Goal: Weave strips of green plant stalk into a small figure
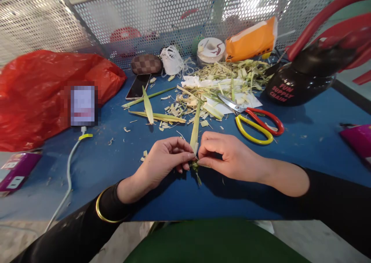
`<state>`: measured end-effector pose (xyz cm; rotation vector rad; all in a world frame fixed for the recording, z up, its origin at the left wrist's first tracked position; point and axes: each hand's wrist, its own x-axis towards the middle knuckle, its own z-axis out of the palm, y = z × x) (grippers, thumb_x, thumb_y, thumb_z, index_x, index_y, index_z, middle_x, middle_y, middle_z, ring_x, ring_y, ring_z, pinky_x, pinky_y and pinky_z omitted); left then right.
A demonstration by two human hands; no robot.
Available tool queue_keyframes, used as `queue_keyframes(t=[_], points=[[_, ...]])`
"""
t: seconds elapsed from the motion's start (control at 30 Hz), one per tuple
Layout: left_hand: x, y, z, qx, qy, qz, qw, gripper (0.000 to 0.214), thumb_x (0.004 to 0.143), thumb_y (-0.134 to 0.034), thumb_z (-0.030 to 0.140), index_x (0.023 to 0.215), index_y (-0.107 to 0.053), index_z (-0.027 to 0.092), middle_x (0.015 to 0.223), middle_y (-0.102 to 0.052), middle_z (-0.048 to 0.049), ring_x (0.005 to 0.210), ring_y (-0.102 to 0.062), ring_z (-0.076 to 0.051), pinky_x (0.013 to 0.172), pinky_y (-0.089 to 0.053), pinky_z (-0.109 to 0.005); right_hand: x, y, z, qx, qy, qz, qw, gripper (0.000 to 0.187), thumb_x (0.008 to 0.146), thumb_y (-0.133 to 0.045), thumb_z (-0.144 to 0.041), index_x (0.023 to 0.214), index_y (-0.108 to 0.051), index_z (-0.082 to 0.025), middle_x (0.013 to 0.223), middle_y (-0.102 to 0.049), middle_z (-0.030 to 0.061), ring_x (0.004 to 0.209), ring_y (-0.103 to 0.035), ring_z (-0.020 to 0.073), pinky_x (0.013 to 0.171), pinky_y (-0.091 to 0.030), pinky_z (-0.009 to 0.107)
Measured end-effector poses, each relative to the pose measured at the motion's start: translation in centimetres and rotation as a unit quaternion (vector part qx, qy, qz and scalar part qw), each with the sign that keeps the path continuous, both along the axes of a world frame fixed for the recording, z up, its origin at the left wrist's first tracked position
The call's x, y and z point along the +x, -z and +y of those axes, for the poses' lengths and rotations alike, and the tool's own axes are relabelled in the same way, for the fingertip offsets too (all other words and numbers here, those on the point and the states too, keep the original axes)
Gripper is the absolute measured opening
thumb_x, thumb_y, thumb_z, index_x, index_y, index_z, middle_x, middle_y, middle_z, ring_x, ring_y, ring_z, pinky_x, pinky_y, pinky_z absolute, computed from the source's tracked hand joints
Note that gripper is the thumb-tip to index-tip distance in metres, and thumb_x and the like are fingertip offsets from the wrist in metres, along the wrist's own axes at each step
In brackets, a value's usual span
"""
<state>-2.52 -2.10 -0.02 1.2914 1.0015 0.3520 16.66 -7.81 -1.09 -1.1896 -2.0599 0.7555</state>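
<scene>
In the head view, a pale green leaf strip [196, 125] stands out between my hands, pointing away from me. Its near end runs into a small green knotted bundle [196, 167] with a frayed tip. My left hand [165, 160] is closed in a pinch on the strip's base. Right beside it, my right hand [232, 156] is closed too, thumb against fingertips, at the same spot; whatever it pinches is too fine to make out. A thin pale strand [181, 134] shows above my left fingers. Red-and-yellow-handled scissors [238, 108] lie opened beyond my right hand.
Leaf scraps [176, 110] and a shredded plant pile [249, 71] cover the table's back. Behind stand white string [172, 60], a spool [211, 48] and an orange packet [251, 40]. A red bag [49, 89] and a cabled phone [83, 105] are left, a dark bottle [298, 81] right.
</scene>
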Motion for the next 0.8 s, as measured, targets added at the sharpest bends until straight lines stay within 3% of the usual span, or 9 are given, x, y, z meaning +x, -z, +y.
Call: queue_keyframes(t=[0.1,0.2,0.27,0.33,0.47,0.6,0.8], points=[[-0.1,0.0,0.0,0.013,0.005,0.011,1.000,0.018,0.067,-0.076,0.023,0.074,-0.063,0.014,0.055,-0.061,0.0023,0.046,-0.053,-0.007,0.044,-0.040,-0.017,0.1,-0.1,0.0,-0.004,-0.018,0.012,1.000,0.011,0.085,-0.060,-0.017,0.075,-0.059,-0.018,0.076,-0.053,0.0003,0.069,-0.052,0.0120,0.063,-0.041,0.024],[-0.1,0.0,-0.1,0.032,0.008,0.015,0.999,0.016,0.067,-0.076,0.022,0.074,-0.064,0.013,0.059,-0.062,0.0015,0.049,-0.054,-0.007,0.046,-0.041,-0.016,0.0,-0.1,0.1,-0.027,0.050,0.069,0.996,0.005,0.086,-0.057,-0.016,0.088,-0.061,-0.018,0.087,-0.058,0.0031,0.072,-0.055,0.0126,0.068,-0.045,0.026],[-0.1,0.0,-0.2,0.054,0.014,0.014,0.998,0.015,0.068,-0.075,0.022,0.074,-0.065,0.013,0.064,-0.066,0.0000,0.054,-0.057,-0.008,0.051,-0.044,-0.018,-0.1,0.0,0.2,-0.073,0.095,0.112,0.986,0.018,0.087,-0.054,-0.015,0.104,-0.059,-0.019,0.096,-0.061,0.0045,0.071,-0.058,0.0120,0.066,-0.047,0.025],[-0.1,0.1,-0.2,0.083,0.023,0.011,0.996,0.013,0.069,-0.075,0.022,0.073,-0.066,0.014,0.069,-0.068,-0.0015,0.060,-0.060,-0.010,0.058,-0.048,-0.020,-0.3,0.3,0.3,-0.115,0.082,0.132,0.981,0.024,0.086,-0.054,-0.013,0.108,-0.059,-0.020,0.097,-0.065,0.0036,0.072,-0.060,0.0123,0.066,-0.049,0.025],[-0.1,0.1,-0.5,0.167,0.043,0.025,0.985,0.009,0.072,-0.072,0.023,0.072,-0.068,0.015,0.072,-0.070,-0.0028,0.069,-0.064,-0.015,0.067,-0.052,-0.025,-0.7,0.6,0.3,-0.122,0.032,0.125,0.984,0.015,0.085,-0.055,-0.011,0.092,-0.065,-0.019,0.088,-0.068,0.0012,0.080,-0.062,0.0141,0.072,-0.048,0.025],[-0.2,0.1,-0.9,0.308,0.035,0.075,0.948,0.005,0.076,-0.067,0.021,0.075,-0.070,0.018,0.073,-0.071,-0.0013,0.067,-0.064,-0.014,0.065,-0.051,-0.024,-0.8,0.4,0.1,-0.183,0.071,0.144,0.970,0.009,0.083,-0.056,-0.013,0.085,-0.062,-0.018,0.072,-0.066,-0.0011,0.064,-0.060,0.0117,0.059,-0.046,0.022],[-0.7,0.5,-1.5,0.499,0.042,0.127,0.856,0.009,0.081,-0.061,0.018,0.084,-0.069,0.021,0.080,-0.073,-0.0016,0.072,-0.066,-0.015,0.069,-0.048,-0.023,-1.1,0.6,-0.1,-0.225,0.067,0.205,0.950,0.002,0.082,-0.057,-0.015,0.081,-0.056,-0.017,0.069,-0.064,-0.0015,0.062,-0.059,0.0111,0.056,-0.045,0.022]])
